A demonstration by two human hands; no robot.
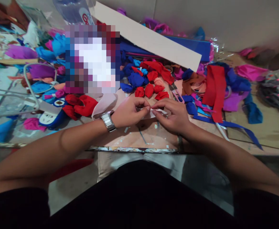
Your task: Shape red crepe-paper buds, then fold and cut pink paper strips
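Note:
My left hand (pixel 131 112), with a silver watch (pixel 108 121) on its wrist, pinches a thin white strip (pixel 162 111) between thumb and forefinger. My right hand (pixel 174 116) meets it fingertip to fingertip, pinching the same strip; the fingers cover most of it. Both hands are held low over the table's front part. Just beyond them lie several small red crumpled paper pieces (pixel 149 91). A pale pink sheet (pixel 106 103) curls up beside my left wrist. Pink-handled scissors (pixel 178 94) lie partly buried behind my right hand.
A long white board (pixel 149 36) leans across the back, beside a clear plastic bottle (pixel 74 11). A bent metal wire frame (pixel 36 103) and a blue-and-white object (pixel 51 116) stand left. Red strips (pixel 214 89) and a blue strip (pixel 239 127) lie right. The table edge (pixel 134 149) runs before me.

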